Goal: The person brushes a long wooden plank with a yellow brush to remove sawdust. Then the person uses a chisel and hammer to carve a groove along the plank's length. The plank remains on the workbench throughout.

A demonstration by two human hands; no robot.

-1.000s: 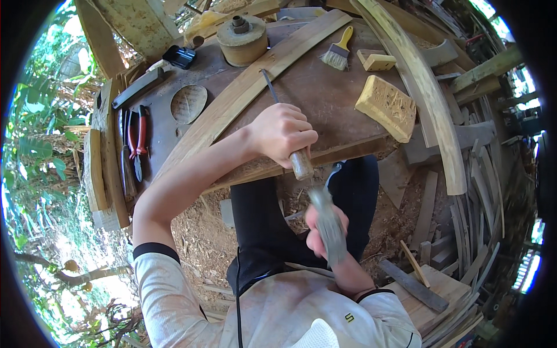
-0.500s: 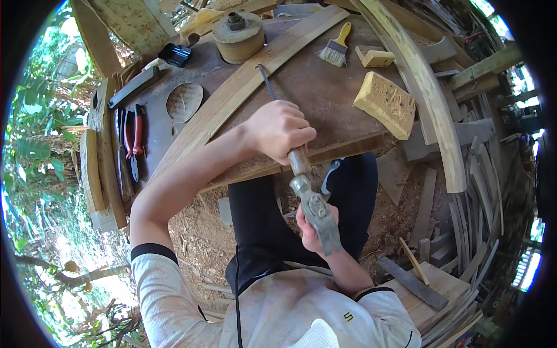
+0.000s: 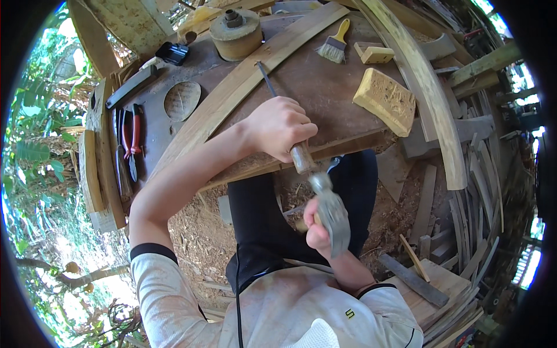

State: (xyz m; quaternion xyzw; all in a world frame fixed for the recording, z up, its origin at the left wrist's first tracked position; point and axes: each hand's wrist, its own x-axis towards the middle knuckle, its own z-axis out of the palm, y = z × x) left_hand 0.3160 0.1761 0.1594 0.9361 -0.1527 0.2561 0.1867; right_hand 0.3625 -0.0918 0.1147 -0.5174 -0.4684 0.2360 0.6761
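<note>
The left hand [image 3: 281, 126] was closed in a fist, clamped around a chisel-like tool [image 3: 303, 158]. Ahead of that grip, the tool's thin dark shaft slanted away and to the left, its tip on a long plank [image 3: 232, 95]. Behind the grip, the wooden handle stuck out toward the person. Below and slightly to the right of the left hand, the right hand [image 3: 317, 229] had its fingers wrapped around a hammer [image 3: 333, 219]. The hammer's blurred head lay just behind the handle's butt; whether the two touched could not be told.

The plank ran diagonally across a brown bench top [image 3: 325, 110], passing beyond the left hand's grip. Farther out past the plank stood a round, drum-like piece [image 3: 237, 35]. Ahead and to the right of the grip lay a yellow-handled brush [image 3: 335, 45], with a small notched block [image 3: 374, 53] beside it and a thicker pale wood block [image 3: 384, 101] nearer. Well to the left of the grip lay red-handled pliers [image 3: 135, 130] and a flat round disc [image 3: 183, 101].
</note>
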